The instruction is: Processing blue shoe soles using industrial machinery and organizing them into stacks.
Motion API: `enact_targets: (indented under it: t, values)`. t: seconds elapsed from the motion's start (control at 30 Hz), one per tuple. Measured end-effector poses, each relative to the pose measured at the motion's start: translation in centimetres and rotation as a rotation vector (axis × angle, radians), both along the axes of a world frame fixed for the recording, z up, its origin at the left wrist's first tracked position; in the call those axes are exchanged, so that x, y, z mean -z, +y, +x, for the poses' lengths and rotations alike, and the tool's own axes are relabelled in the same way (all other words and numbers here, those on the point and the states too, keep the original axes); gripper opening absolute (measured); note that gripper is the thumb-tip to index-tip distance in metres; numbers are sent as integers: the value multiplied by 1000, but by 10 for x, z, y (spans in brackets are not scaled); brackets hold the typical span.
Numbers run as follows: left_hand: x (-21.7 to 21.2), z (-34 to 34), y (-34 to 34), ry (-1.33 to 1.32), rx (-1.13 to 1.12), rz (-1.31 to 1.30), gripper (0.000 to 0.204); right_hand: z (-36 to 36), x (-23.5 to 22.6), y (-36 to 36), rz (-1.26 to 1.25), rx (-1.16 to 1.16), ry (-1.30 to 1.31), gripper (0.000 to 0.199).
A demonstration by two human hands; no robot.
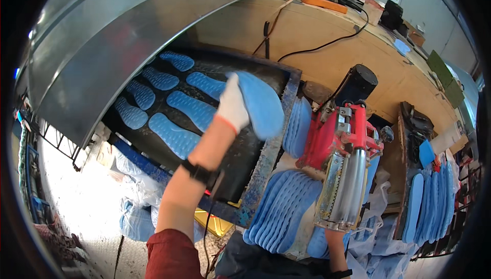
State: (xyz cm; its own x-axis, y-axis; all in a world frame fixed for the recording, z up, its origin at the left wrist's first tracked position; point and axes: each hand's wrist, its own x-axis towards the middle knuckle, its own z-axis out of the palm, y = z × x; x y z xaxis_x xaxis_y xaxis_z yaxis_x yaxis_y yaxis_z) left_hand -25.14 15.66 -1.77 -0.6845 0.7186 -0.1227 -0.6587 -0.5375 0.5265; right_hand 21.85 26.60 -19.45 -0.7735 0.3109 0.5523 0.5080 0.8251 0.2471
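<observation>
My left hand (233, 104), in a white glove, grips a light-blue insole (262, 106) by its edge and holds it tilted above a black conveyor belt (245, 156). Several blue insoles (174, 133) with dimpled surfaces lie flat on the belt to the left of that hand. My right hand (335, 238) is low at the right, under the front of a red roller machine (330, 141) with metal rollers (349, 187). The machine hides its fingers, so what it holds cannot be seen. A blue insole (318, 243) shows right beside it.
Fanned blue insoles (284, 207) stand between belt and machine, and another stack (297, 128) lies behind them. A metal hood (143, 39) covers the belt's far left. More insoles (434, 202) stand upright at the right, near clear plastic bags (371, 228). A black cable (327, 46) hangs behind.
</observation>
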Motion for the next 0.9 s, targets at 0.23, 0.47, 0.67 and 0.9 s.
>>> enact_targets:
  t: [0.23,0.47,0.67,0.9]
  values:
    - [29,-138,46,-453,-393,-91,61,-1,14,2,-531,-29,66,49]
    - [4,-138,10,493,-270,-861,64,4,18,6,-621,-71,102,43]
    - [-57,66,-12,588,-293,-274,50,-14,-5,-4,-934,112,520,40]
    - [-1,258,-105,558,-150,-427,36,-32,-36,1,-684,100,303,34]
